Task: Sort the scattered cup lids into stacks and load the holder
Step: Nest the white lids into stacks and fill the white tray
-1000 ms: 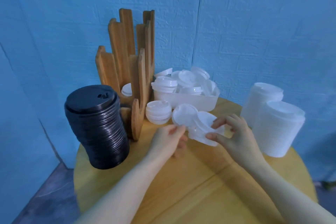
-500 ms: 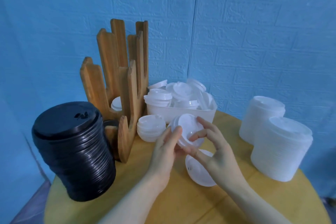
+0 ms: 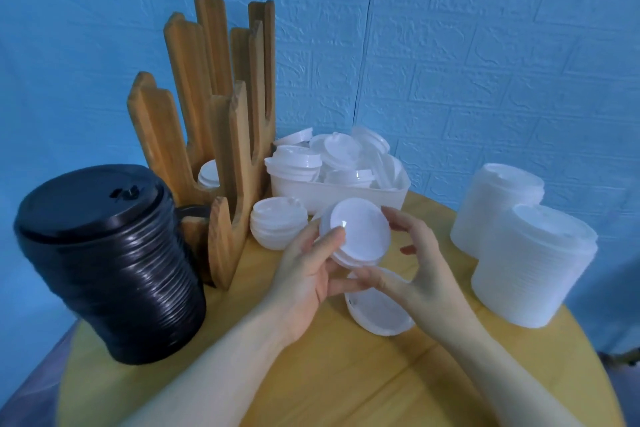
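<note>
My 1 camera sits on my head. It looks forward and down, close over the round table, toward the blue wall.

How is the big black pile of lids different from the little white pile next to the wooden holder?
The black pile is tall, wide and dark; the white pile is short, small and pale. The black pile leans a bit, while the white pile sits level. Both are stacked lids standing on the round table.

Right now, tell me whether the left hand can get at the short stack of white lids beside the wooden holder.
Probably yes. The short stack of white lids stands in the open just beyond the left hand, nothing between, but its fingers hold small white plastic lids together with the right hand.
</note>
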Demonstrator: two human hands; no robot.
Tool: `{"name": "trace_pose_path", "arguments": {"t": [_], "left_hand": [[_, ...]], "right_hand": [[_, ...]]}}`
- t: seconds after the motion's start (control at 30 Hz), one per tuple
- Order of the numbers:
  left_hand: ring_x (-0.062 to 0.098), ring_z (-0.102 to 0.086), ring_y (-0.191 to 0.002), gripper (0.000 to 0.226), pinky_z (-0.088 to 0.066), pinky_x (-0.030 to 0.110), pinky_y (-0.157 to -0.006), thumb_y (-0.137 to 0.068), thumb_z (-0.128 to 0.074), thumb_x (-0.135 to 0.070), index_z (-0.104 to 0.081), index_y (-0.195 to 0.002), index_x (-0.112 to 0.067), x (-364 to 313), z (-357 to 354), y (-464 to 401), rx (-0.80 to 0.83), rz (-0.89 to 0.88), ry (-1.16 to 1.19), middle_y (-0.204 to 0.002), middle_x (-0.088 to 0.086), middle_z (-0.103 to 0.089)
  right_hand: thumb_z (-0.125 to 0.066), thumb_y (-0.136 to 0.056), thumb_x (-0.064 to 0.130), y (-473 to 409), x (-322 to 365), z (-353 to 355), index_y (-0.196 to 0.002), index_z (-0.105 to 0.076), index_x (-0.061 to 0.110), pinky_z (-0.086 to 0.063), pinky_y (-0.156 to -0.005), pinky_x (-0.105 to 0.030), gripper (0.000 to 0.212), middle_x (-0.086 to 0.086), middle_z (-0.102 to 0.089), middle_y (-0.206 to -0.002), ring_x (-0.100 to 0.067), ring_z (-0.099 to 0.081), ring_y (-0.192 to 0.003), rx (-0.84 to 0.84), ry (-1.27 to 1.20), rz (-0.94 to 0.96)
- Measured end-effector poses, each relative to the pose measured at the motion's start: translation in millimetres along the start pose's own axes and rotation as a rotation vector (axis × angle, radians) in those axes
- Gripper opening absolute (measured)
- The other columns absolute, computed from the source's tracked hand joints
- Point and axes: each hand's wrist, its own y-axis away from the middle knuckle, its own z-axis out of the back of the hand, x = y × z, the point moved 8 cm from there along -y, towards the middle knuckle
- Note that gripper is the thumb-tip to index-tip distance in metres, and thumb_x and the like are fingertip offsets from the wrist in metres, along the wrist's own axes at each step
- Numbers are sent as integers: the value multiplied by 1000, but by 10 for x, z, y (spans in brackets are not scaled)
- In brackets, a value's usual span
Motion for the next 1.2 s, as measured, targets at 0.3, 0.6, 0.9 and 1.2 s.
{"name": "trace_pose_path", "arguments": {"t": [0.3, 0.6, 0.9, 1.2], "left_hand": [[29, -64, -116, 49, -62, 44, -67, -99, -52, -6, -46, -144, -24, -104, 307, -57, -247, -89, 81, -139, 5, -57], [34, -66, -112, 44, -62, 51, -72, -98, -50, -2, -60, -133, -26, -74, 254, -45, -211, -53, 70, -132, 5, -61], [31, -68, -107, 45, -62, 49, -65, -82, -60, -18, -67, -126, -26, 94, 58, -30, 7, 83, 4, -132, 3, -66], [34, -68, -112, 46, -61, 50, -69, -94, -60, -40, -58, -136, -23, 184, -14, 7, 93, 191, -66, -135, 7, -63]], "right_hand": [[-86, -66, 46, 231, -223, -98, -126, -35, 59, -12, -109, -17, 79, 40, -23, -135, 28, -16, -121, 688, 309, -170], [-64, -67, 72, 68, -168, 280, -84, -76, 16, -45, -63, -24, 60, -10, -70, -75, -20, -56, -67, 91, -434, -320], [-64, -77, 37, 103, -348, 103, -103, -63, 4, -37, -42, -24, 42, -13, -57, -69, -20, -47, -50, 39, -558, -479], [-71, -74, 35, 85, -309, 123, -95, -67, 11, -35, -40, -23, 32, -3, -58, -68, -15, -46, -45, -77, -404, -425]]}}
